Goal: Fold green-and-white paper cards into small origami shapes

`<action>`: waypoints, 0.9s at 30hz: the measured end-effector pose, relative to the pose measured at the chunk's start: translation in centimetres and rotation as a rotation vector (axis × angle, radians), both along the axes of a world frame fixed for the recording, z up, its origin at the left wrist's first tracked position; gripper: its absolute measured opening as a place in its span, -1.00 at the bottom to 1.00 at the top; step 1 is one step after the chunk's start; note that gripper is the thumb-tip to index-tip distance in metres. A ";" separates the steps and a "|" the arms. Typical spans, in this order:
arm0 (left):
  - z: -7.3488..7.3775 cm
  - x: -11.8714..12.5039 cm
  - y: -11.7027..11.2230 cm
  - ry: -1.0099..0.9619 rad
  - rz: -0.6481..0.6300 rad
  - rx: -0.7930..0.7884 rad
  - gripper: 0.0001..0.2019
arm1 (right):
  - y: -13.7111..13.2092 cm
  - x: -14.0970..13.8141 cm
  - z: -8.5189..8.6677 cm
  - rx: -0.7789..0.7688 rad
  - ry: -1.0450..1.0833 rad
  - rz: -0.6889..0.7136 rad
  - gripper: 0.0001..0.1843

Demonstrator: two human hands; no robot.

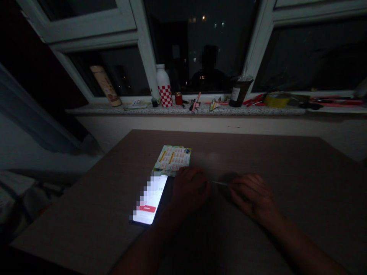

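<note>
Both my hands rest on a brown table (258, 152) in dim light. My left hand (189, 188) is curled, knuckles up, just right of a lit phone (150, 199) lying flat. My right hand (252, 195) is also curled with fingers pressed together. A thin pale strip (219, 183) runs between the two hands and both seem to pinch its ends. A printed card with orange and green panels (172, 158) lies just beyond my left hand.
A stone windowsill (183, 110) behind the table holds a red-and-white checked bottle (164, 86), a tan tube (106, 86), a dark jar (239, 91), a yellow tape roll (276, 100) and small clutter. Dark windows reflect a person. Bedding lies at the left.
</note>
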State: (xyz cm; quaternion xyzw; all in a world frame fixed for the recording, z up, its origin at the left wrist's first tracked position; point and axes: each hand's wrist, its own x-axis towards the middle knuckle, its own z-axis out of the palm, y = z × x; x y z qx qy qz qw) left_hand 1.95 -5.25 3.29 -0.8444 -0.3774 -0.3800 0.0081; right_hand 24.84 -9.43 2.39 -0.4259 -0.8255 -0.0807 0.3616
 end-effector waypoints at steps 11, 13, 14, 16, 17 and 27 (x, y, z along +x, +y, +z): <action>-0.3 1.3 -0.7 -0.030 -0.050 -0.019 -0.84 | 0.2 0.9 -0.2 -0.011 -0.030 0.008 -0.90; -0.3 1.6 -0.9 -0.011 -0.066 -0.020 -0.88 | 0.2 0.6 -0.4 -0.006 -0.028 0.033 -0.89; -0.4 1.6 -0.9 0.000 -0.070 -0.021 -0.90 | 0.3 0.4 -0.5 0.001 -0.021 0.040 -0.89; -0.5 1.3 -0.7 0.016 -0.073 -0.022 -0.93 | 0.3 0.3 -0.6 0.017 -0.009 0.052 -0.89; -0.5 1.1 -0.5 0.019 -0.078 -0.019 -0.94 | 0.3 0.2 -0.6 0.025 -0.006 0.058 -0.90; -0.8 1.8 -0.9 0.023 -0.150 0.001 -0.95 | 0.1 -0.5 -0.3 0.002 -0.013 0.090 -0.90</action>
